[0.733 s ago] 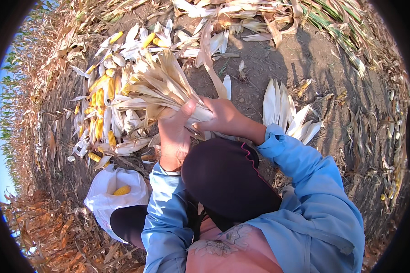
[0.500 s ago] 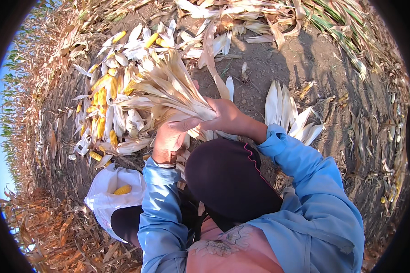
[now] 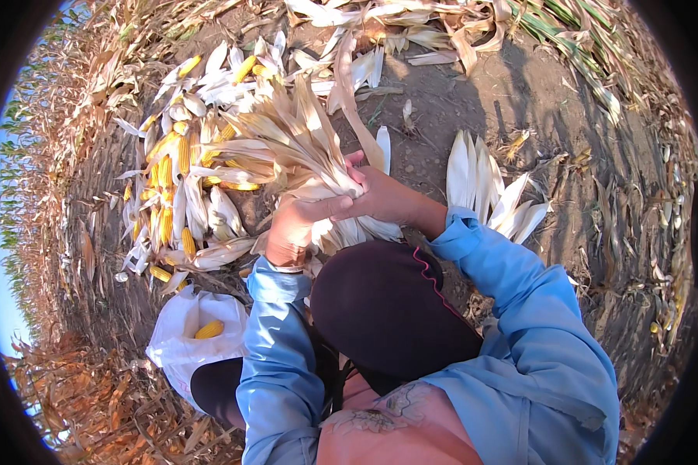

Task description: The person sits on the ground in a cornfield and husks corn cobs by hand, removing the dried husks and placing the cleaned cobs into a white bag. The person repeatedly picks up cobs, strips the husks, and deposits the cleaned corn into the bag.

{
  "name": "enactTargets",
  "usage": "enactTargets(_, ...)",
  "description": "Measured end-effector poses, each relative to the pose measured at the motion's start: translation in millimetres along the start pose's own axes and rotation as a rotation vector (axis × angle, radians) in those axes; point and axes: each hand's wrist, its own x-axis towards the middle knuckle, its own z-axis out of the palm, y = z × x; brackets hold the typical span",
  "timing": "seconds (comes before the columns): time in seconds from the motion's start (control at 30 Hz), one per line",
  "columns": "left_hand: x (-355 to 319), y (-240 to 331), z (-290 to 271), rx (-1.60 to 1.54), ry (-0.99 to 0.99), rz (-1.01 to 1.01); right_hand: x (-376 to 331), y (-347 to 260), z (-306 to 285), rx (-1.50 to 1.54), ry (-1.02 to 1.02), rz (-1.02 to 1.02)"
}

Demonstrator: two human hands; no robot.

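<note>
Both hands are at the gathered base of a fanned bundle of dry corn husks [image 3: 314, 143], above my knees. My right hand [image 3: 384, 195] closes around the base from the right. My left hand [image 3: 296, 226] grips it from below left, its thumb stretched toward the right hand; the undersides of its fingers are hidden. The husk tips spread up and left over a heap of yellow corn cobs [image 3: 164, 172], some bare and some with pale husks peeled back. More loose husks [image 3: 364, 230] lie under my hands.
By my left leg stands an open white sack [image 3: 173, 316] with a corn cob [image 3: 209, 330] in its mouth. Peeled pale husks [image 3: 485, 182] lie on the soil to the right. Dry stalks [image 3: 93, 380] and green leaves [image 3: 554, 43] border the ground.
The bundle has tilted more upright, and its left edge has lifted, showing more cobs beneath. My left hand has shifted slightly right; both hands keep hold.
</note>
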Motion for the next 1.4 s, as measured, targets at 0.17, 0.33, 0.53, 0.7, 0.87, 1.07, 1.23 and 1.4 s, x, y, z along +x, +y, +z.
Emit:
enactTargets(0.17, 4.4, -8.3, 10.5, -0.025, 0.214, 0.092, 7.7, 25.0, -9.5, -0.033, -0.027, 0.078)
enactTargets(0.33, 6.9, -7.2, 16.7, -0.101, 0.493, 0.056, -2.0, 20.7, -6.9, -0.106, 0.081, -0.038)
enactTargets(0.53, 19.6, -4.7, 8.7, -0.135, 0.463, 0.035, -1.6, 24.0, -11.7, -0.010, 0.023, 0.017)
enactTargets(0.7, 23.1, -10.8, 10.1, -0.216, 0.496, 0.009, 0.6, 29.1, -14.3, -0.035, 0.068, 0.089)
enactTargets(0.87, 19.0, -10.9, 7.5, -0.425, 0.470, 0.008, 3.2, 46.4, 1.6, 0.128, 0.127, 0.043)
enactTargets(1.07, 16.6, -23.1, -3.4, -0.205, 0.451, -0.051, 11.7, 76.4, 5.1, 0.161, 0.119, 0.059)
enactTargets(1.23, 15.5, -33.1, 9.4, 0.067, 0.307, -0.045, -14.6, 88.8, -2.8, 0.186, 0.015, 0.035)
enactTargets(1.4, 7.2, -46.9, -15.7, 0.200, 0.476, -0.037, -66.7, 141.1, -79.5, -0.388, 0.624, 0.243)
